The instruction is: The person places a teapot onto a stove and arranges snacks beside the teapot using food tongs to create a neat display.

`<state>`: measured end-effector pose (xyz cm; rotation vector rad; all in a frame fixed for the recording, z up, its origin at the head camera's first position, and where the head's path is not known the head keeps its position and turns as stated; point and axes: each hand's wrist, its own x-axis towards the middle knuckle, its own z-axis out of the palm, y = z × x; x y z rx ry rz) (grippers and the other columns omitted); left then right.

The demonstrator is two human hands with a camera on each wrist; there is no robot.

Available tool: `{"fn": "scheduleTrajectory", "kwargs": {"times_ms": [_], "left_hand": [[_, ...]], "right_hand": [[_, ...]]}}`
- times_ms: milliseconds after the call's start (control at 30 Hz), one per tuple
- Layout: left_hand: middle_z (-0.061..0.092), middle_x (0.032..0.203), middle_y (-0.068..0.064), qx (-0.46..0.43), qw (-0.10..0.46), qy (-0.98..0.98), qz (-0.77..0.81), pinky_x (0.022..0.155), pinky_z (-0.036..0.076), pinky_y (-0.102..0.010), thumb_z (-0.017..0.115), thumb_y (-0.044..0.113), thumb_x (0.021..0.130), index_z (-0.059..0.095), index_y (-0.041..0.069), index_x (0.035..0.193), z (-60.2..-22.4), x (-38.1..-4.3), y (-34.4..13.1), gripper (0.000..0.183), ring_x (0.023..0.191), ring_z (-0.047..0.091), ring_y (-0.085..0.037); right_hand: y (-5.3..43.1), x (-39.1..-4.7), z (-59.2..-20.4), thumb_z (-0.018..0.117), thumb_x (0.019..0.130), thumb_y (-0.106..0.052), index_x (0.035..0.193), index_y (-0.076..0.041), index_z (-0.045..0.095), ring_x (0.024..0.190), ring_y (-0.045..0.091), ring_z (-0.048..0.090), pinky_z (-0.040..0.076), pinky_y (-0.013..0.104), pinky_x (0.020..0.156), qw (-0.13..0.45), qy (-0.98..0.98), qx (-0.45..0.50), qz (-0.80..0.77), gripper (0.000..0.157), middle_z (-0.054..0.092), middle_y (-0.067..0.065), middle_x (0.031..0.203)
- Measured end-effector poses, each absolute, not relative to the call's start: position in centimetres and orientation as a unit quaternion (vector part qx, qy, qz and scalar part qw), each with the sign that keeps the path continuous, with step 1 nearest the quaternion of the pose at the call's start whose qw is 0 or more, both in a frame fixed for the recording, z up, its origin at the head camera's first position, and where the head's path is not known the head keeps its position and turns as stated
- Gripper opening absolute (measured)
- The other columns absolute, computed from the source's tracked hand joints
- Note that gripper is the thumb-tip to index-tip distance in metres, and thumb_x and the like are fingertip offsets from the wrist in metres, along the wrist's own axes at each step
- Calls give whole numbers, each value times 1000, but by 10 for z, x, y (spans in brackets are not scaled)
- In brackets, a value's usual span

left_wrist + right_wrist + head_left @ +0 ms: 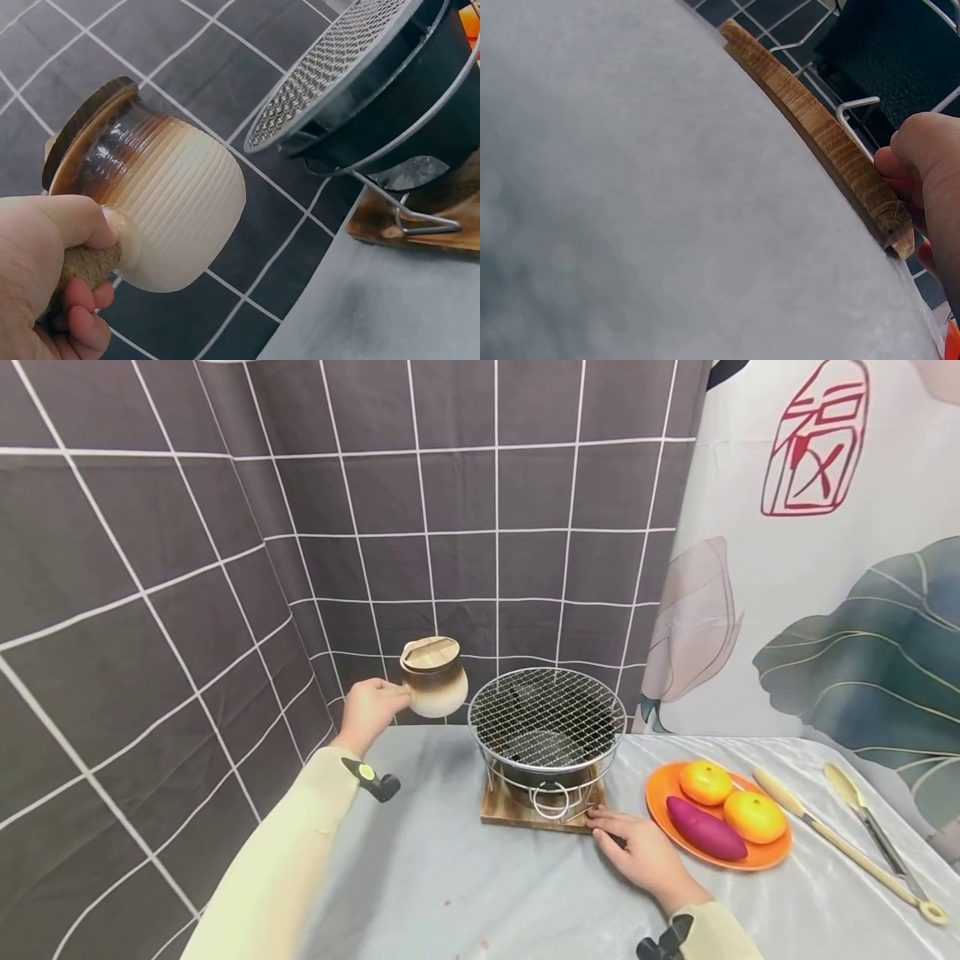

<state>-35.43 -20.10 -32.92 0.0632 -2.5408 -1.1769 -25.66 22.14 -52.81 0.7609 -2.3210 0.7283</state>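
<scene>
My left hand [372,708] grips a ceramic side-handled pot [433,689] by its handle. The pot is brown at the top, cream and ribbed below. Brown cord wraps the handle [91,266], partly hidden by my fingers, and a wooden lid [86,124] covers the top. It is held up left of a round black grill stove [390,97] with a wire mesh [547,714]. The stove stands on a wooden board [498,810]. With bent fingers at the front right corner, my right hand [637,852] holds the board.
Right of the stove, an orange plate [776,853] carries two orange citrus fruits [753,817] and a purple sweet potato [705,828]. Beyond it lie a long wooden-handled tool [840,843] and tongs [873,827]. Dark tiled cloth [465,493] hangs behind the grey-covered table [420,860].
</scene>
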Motion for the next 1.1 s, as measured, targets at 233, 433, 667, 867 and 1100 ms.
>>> {"fn": "scheduleTrajectory", "kwargs": {"times_ms": [233, 433, 667, 867, 1100], "left_hand": [[77, 90, -9, 17, 170, -892, -419, 58, 51, -28, 77, 30, 84, 75, 6, 97, -316, -355, -190, 27, 72, 67, -24], [77, 91, -10, 10, 174, -893, -415, 55, 49, -28, 76, 28, 83, 77, 7, 96, -308, -358, -183, 25, 67, 65, -23], [78, 92, -8, 5, 180, -891, -417, 57, 50, -30, 76, 30, 83, 78, 8, 95, -304, -363, -173, 25, 70, 63, -23], [78, 97, -8, 1, 176, -888, -425, 64, 51, -30, 77, 26, 81, 78, 7, 95, -301, -365, -160, 24, 78, 65, -24], [77, 100, -8, -3, 178, -888, -423, 72, 54, -34, 77, 28, 82, 78, 7, 98, -298, -368, -146, 27, 86, 69, -26]], "right_hand": [[222, -256, -528, 78, 83, -9, 107, -8, 79, 109, 29, 70, 52, 49, 93, 289, -872, 285, 275, 23, 75, 5, 113], [221, -256, -525, 77, 84, -7, 106, -8, 79, 109, 29, 71, 53, 50, 92, 297, -867, 292, 273, 23, 75, 6, 112], [222, -256, -524, 77, 84, -9, 105, -9, 80, 109, 28, 70, 53, 48, 93, 291, -869, 293, 272, 21, 76, 5, 112], [222, -256, -526, 78, 84, -9, 105, -10, 80, 110, 28, 70, 53, 48, 93, 291, -870, 292, 271, 21, 76, 4, 113], [222, -257, -527, 77, 84, -10, 106, -10, 80, 110, 28, 70, 54, 49, 93, 290, -870, 291, 274, 21, 75, 4, 113]]}}
